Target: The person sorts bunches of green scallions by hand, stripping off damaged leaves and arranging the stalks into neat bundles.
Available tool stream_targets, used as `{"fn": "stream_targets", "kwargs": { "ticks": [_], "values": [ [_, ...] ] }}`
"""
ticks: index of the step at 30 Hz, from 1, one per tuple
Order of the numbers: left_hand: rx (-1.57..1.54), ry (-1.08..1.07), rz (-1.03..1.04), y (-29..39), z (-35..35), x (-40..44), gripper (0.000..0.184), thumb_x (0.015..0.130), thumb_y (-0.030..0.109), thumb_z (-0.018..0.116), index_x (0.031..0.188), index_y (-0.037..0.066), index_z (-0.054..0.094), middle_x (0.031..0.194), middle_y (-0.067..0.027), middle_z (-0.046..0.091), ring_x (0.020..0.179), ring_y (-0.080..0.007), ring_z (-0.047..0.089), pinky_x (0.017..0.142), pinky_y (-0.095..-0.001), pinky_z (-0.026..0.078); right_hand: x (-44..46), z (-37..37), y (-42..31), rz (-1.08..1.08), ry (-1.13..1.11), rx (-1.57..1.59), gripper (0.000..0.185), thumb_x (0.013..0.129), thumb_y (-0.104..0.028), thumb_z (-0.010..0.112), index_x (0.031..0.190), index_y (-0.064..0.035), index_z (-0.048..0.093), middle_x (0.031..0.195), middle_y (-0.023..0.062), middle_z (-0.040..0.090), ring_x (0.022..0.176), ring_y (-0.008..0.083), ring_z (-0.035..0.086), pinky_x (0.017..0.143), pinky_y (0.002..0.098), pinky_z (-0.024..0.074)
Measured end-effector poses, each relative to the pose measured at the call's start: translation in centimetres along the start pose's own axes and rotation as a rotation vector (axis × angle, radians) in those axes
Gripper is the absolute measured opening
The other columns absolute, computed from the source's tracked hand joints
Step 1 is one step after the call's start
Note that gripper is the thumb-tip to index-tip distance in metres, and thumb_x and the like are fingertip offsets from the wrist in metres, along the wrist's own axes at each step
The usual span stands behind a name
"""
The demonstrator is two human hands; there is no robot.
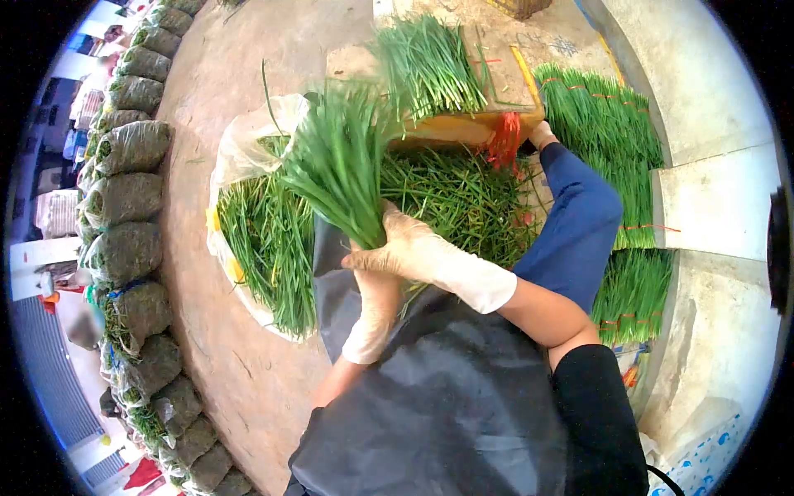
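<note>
Both hands wear pale gloves and are wrapped round the lower end of a bunch of long green stalks (335,161), held upright above my lap. My left hand (376,293) is below, partly hidden behind my right hand (401,244), whose thumb lies across the front of the bunch. The bunch tips are blurred. To its left, an open clear plastic bag (230,161) holds more loose stalks (269,248). Behind and right of my hands is a heap of loose greens (463,194). Another pile of stalks (430,66) lies on a cardboard-topped stand (496,58).
Red ties (504,140) hang from the stand's edge. Tied green bundles (600,124) line the wall (711,190) at right, beside my bent leg (575,223). A row of filled bags (124,198) runs along the left. A dark apron (438,405) covers my lap.
</note>
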State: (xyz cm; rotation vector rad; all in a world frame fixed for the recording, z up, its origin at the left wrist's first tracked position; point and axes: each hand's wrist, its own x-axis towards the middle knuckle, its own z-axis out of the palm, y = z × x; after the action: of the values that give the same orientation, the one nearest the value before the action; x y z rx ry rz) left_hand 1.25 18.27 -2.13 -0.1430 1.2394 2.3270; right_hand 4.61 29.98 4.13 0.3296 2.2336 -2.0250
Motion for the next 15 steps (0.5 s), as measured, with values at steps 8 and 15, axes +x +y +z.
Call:
{"fn": "stream_targets", "kwargs": {
  "ticks": [8, 15],
  "values": [
    [0.587, -0.409, -0.237, 4.0, 1.7, 5.1, 0.069, 0.075, 0.020, 0.073, 0.134, 0.001, 0.042, 0.127, -0.0112, 0.054, 0.117, -0.0209, 0.051, 0.103, -0.0338, 0.037, 1.1, -1.7, 3.4, 0.117, 0.180, -0.598, 0.075, 0.075, -0.023, 0.065, 0.139, -0.0033, 0.031, 0.116, 0.0228, 0.057, 0.096, 0.0365, 0.062, 0.079, 0.0425, 0.0514],
    [0.103, -0.194, -0.268, 2.9, 11.0, 12.0, 0.052, 0.085, 0.019, 0.065, 0.130, 0.000, 0.046, 0.123, -0.0126, 0.057, 0.116, -0.0227, 0.053, 0.103, -0.0347, 0.038, 5.0, -8.9, 3.3, -0.012, 0.479, -0.548, 0.088, 0.070, -0.016, 0.070, 0.143, -0.0046, 0.022, 0.116, 0.0214, 0.056, 0.101, 0.0358, 0.059, 0.082, 0.0409, 0.0512]
  ]
}}
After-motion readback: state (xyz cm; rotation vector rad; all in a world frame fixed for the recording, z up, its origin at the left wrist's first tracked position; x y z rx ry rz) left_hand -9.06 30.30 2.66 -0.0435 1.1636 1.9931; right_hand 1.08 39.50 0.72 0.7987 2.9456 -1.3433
